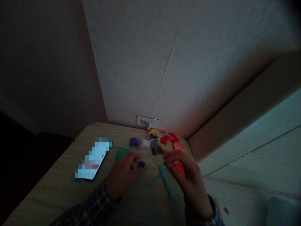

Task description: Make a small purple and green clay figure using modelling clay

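Note:
My left hand [123, 172] lies low over the table with curved fingers apart. Its thumb tip is against or right beside a small dark purple lump [141, 164], apparently modelling clay; the index fingertip stays apart from it. In my right hand [187, 174], thumb and fingertips pinch a tiny green bit [165, 164], probably clay. Behind that hand is an orange-red packet [179, 169], partly covered. Small green scraps [139, 180] lie near the purple lump. Between my hands, a blue modelling tool [166, 182] crosses a thinner blue stick [155, 180].
A phone [94, 161] with a lit, blurred screen lies at the left. A green packet [120, 155] sits beside my left hand. Toward the wall are purple [135, 142], dark [156, 148] and red packets [165, 139]. A plug [149, 125] sits in the wall socket [143, 121].

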